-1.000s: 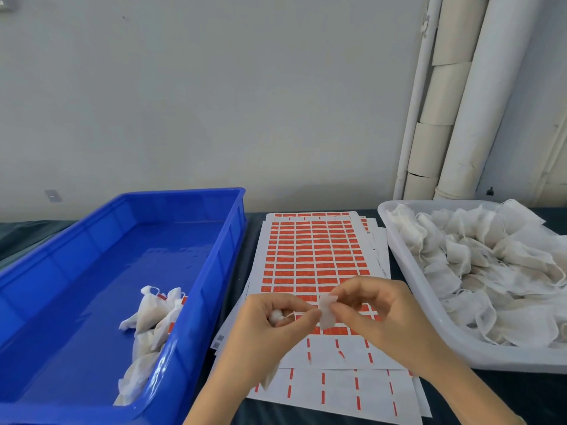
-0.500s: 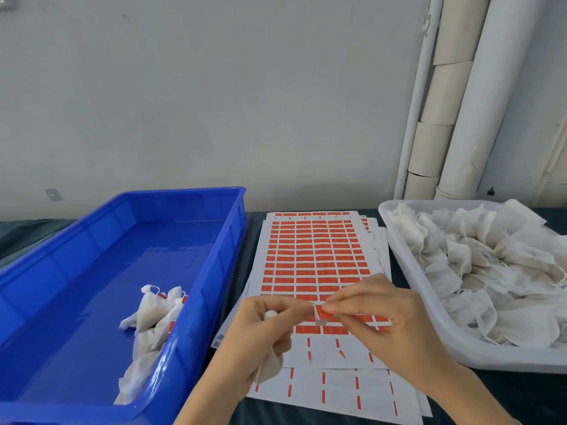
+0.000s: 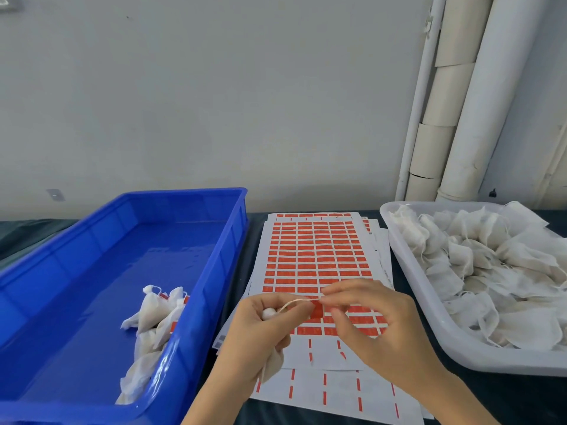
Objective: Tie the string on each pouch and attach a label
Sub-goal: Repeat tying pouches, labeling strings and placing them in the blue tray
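Pouch (image 3: pixel 271 366) held over label sheets (image 3: pixel 316 256) on a dark table (image 3: pixel 254 231).
Left hand (image 3: pixel 260 329) clenches it, right hand (image 3: pixel 377 329) pinches its string (image 3: pixel 296 303); blue bin (image 3: pixel 214 271) left, white tray (image 3: pixel 429 317) right, grey wall (image 3: pixel 214 102) and pipes (image 3: pixel 478 118) beyond.

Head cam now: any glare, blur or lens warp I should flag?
Head view: soft even light, faint shadows; mild sheen on the blue bin floor; wide-angle warp tilts the pipes; left hand, its pouch, right hand and string are sharp; label sheet print unreadable.
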A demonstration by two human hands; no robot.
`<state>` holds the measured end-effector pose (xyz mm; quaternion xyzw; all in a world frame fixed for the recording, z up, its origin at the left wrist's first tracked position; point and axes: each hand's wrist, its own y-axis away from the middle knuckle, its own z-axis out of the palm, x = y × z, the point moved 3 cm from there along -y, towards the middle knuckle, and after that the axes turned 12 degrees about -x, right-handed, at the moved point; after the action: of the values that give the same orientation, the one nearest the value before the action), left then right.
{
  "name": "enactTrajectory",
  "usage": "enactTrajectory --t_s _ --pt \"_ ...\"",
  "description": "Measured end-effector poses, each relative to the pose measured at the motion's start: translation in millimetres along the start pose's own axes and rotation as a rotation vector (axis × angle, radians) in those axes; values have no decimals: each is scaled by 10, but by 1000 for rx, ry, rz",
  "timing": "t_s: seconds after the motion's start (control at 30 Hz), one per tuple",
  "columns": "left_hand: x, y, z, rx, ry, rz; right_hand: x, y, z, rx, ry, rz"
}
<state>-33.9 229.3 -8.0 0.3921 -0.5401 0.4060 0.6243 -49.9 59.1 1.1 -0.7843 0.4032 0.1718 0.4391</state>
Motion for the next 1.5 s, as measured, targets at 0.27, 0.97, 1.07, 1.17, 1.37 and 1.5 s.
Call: enactTrajectory --t_s 0.27,0.97,1.07,1.17,1.37,1.5 --pt "44 41 41 29 -204 127 84 -37 103 -37 -235 227" --pt "675 760 -1304 328 -808 256 -640 -1042 1542 -428 -319 -40" --pt "644 635 -1635 436 -891 179 -623 -1365 1873 -499 -194 17" --pt "487 448 -1912 490 -937 45 -533 -1571 2206 -617 42 74" --pt "256 224 -2153 490 -997 -196 -424 -1548 2347 -611 273 87" --pt "361 116 -1891 495 -929 -35 -417 -1292 1912 -413 152 -5"
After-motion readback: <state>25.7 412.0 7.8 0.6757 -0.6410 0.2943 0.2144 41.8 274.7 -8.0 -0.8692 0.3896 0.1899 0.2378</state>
